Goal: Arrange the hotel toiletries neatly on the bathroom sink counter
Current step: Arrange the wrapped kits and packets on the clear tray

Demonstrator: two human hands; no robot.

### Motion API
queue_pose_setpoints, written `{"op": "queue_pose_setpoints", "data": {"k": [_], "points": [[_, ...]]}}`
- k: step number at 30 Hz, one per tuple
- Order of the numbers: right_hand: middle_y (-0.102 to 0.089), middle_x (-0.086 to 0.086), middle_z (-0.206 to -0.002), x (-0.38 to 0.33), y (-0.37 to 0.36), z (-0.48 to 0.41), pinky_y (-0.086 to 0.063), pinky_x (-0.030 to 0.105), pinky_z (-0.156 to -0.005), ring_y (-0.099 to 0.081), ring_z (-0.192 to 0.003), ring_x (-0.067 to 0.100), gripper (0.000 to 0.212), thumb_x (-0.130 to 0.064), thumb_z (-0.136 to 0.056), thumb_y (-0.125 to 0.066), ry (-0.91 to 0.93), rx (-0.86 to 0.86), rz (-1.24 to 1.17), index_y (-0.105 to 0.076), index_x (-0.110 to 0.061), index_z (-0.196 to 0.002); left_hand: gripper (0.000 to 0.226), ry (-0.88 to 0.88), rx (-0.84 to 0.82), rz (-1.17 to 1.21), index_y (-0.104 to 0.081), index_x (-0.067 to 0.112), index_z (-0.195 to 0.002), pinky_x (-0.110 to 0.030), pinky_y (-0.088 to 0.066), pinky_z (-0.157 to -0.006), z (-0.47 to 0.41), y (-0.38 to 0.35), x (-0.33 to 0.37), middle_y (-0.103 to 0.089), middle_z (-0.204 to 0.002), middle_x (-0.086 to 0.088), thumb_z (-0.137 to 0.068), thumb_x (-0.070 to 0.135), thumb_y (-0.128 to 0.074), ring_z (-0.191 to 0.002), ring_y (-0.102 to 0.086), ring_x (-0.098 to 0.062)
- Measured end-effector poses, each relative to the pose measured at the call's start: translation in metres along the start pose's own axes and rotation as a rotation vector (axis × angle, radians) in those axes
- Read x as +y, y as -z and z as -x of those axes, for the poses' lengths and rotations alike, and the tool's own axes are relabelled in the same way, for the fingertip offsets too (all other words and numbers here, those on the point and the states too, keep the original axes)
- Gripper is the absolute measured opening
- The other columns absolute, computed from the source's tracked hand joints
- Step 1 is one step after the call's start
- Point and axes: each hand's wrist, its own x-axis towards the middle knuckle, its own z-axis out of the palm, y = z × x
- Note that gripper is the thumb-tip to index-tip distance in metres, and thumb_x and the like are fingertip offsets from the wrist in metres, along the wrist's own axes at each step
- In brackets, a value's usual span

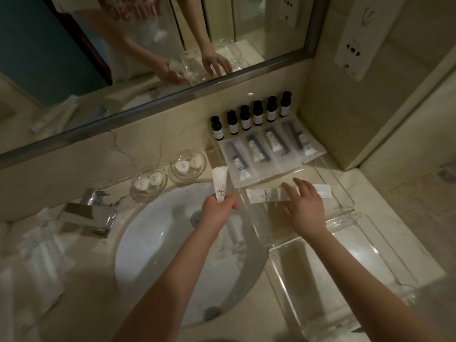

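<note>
My left hand [217, 212] grips a white paper packet [220, 182] by its lower end and holds it upright over the sink basin [158, 243]. My right hand [304, 206] lies flat with spread fingers on a white boxed packet [267, 195] that rests on a clear acrylic tray [340, 193]. Behind it, several sealed toothbrush kits [269, 151] lie side by side on the tray's upper step. Several small black-capped bottles [251, 117] stand in a row against the wall below the mirror.
Two glass dishes [188, 165] [148, 183] with round soaps stand behind the basin. A chrome tap [87, 213] is at the left, with plastic-wrapped packets [37, 255] on the counter beyond it. A second clear tray [345, 280] sits at the front right. A wall socket panel [355, 45] is at the upper right.
</note>
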Motion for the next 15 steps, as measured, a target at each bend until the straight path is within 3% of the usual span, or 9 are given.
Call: {"op": "queue_pose_setpoints", "data": {"k": [3, 7, 11, 15], "points": [[-0.043, 0.022, -0.139, -0.007, -0.009, 0.008, -0.042, 0.051, -0.099, -0.039, -0.127, 0.043, 0.039, -0.020, -0.089, -0.056, -0.137, -0.072, -0.060, -0.054, -0.014, -0.128, 0.010, 0.005, 0.005, 0.017, -0.063, 0.013, -0.084, -0.019, -0.035, -0.046, -0.002, 0.000, -0.001, -0.065, -0.071, 0.002, -0.089, 0.018, -0.056, -0.049, -0.038, -0.011], [-0.052, 0.024, -0.124, 0.000, -0.024, -0.003, -0.049, 0.054, -0.091, -0.040, -0.125, 0.048, 0.030, -0.011, -0.087, -0.056, -0.022, -0.145, -0.046, -0.060, -0.008, -0.117, 0.017, 0.012, -0.003, 0.013, -0.064, 0.008, -0.097, -0.013, -0.034, -0.039, 0.000, 0.002, -0.002, -0.064, -0.072, 0.003, -0.090, 0.020, -0.056, -0.049, -0.038, -0.011], [-0.043, 0.020, -0.140, 0.005, -0.017, -0.017, -0.041, 0.052, -0.102, -0.028, -0.137, 0.041, 0.036, -0.013, -0.091, -0.051, 0.064, -0.185, -0.063, -0.057, -0.012, -0.126, 0.021, 0.030, 0.020, 0.005, -0.067, 0.009, -0.095, -0.024, -0.037, -0.056, -0.004, 0.007, -0.006, -0.067, -0.069, 0.006, -0.086, 0.026, -0.059, -0.049, -0.038, -0.013], [-0.030, 0.017, -0.150, 0.011, -0.018, -0.025, -0.032, 0.045, -0.109, -0.018, -0.143, 0.035, 0.044, -0.020, -0.094, -0.047, 0.115, -0.251, -0.008, -0.045, -0.018, -0.137, 0.029, 0.044, 0.043, 0.022, -0.068, 0.019, -0.085, -0.032, -0.041, -0.067, -0.006, 0.012, -0.009, -0.070, -0.063, 0.011, -0.069, 0.041, -0.061, -0.049, -0.042, -0.013]]}}
